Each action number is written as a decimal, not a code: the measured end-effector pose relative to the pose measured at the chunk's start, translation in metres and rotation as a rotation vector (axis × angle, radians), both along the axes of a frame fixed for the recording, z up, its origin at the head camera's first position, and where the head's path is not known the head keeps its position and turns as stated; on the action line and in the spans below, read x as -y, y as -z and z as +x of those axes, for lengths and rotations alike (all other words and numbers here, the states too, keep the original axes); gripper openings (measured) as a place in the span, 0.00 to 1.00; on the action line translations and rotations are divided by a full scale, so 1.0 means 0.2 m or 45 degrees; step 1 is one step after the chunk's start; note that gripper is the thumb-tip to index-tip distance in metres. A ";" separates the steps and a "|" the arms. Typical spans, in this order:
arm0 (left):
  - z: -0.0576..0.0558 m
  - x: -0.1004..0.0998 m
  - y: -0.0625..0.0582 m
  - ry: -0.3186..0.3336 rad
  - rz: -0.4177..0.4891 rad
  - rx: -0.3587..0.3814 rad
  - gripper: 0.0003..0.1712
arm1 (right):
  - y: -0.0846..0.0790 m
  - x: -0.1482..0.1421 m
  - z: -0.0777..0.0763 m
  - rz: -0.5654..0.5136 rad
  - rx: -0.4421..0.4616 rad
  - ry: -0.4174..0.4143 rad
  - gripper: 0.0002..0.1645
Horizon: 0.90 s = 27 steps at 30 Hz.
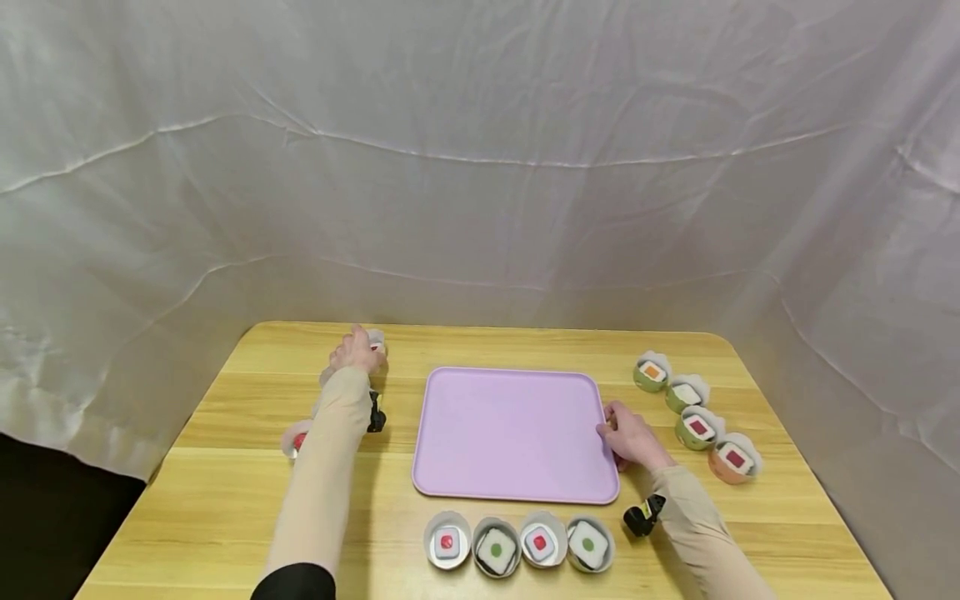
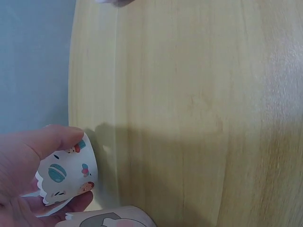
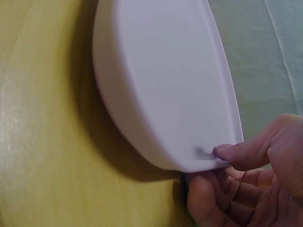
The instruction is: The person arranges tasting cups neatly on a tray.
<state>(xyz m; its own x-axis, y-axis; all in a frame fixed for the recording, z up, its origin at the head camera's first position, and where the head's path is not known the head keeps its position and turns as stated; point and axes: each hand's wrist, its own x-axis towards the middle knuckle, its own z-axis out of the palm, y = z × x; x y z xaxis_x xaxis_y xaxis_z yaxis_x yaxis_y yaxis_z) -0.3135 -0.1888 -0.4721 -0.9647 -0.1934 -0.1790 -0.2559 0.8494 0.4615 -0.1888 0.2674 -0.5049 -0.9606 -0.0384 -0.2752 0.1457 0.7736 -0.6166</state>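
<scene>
At the far left of the table, my left hand (image 1: pixel 356 350) grips a small white paper baking cup (image 2: pixel 68 172) printed with coloured cartoon figures. Its thumb lies on the cup's near side, with fingers round the other. Another printed cup (image 2: pixel 118 220) sits close to those fingers in the left wrist view. My right hand (image 1: pixel 633 437) pinches the right rim of a lilac rectangular tray (image 1: pixel 517 433), thumb above the rim and fingers below. The tray lies bare in the middle.
Along the front stand several paper cups, such as this one (image 1: pixel 496 547), holding white square pieces with red or green centres. Several green and orange cups (image 1: pixel 700 427) form a slanting row at the right. A pink cup (image 1: pixel 295 438) shows beside the left sleeve. Grey cloth (image 1: pixel 480 217) hangs behind the table.
</scene>
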 end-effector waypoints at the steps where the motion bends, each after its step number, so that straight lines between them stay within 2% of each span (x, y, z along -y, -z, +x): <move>1: 0.00 0.00 0.00 0.001 -0.009 -0.010 0.42 | 0.00 0.00 0.00 -0.001 0.001 0.001 0.11; 9: -0.01 -0.04 -0.03 0.011 -0.037 -0.106 0.40 | 0.00 0.00 0.00 -0.008 0.001 0.007 0.11; 18: 0.00 -0.10 -0.07 0.072 0.042 -0.215 0.43 | 0.00 0.01 -0.01 -0.011 -0.004 0.017 0.11; 27: 0.05 -0.14 -0.10 0.121 0.161 -0.269 0.46 | 0.01 0.01 -0.02 0.011 -0.004 0.020 0.10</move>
<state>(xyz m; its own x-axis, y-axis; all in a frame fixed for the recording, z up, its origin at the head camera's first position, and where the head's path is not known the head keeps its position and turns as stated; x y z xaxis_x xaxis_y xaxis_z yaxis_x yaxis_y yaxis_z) -0.3034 -0.1616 -0.4517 -0.9960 -0.0892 0.0114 -0.0645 0.7974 0.6000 -0.1934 0.2644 -0.5072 -0.9620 -0.0207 -0.2722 0.1560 0.7767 -0.6103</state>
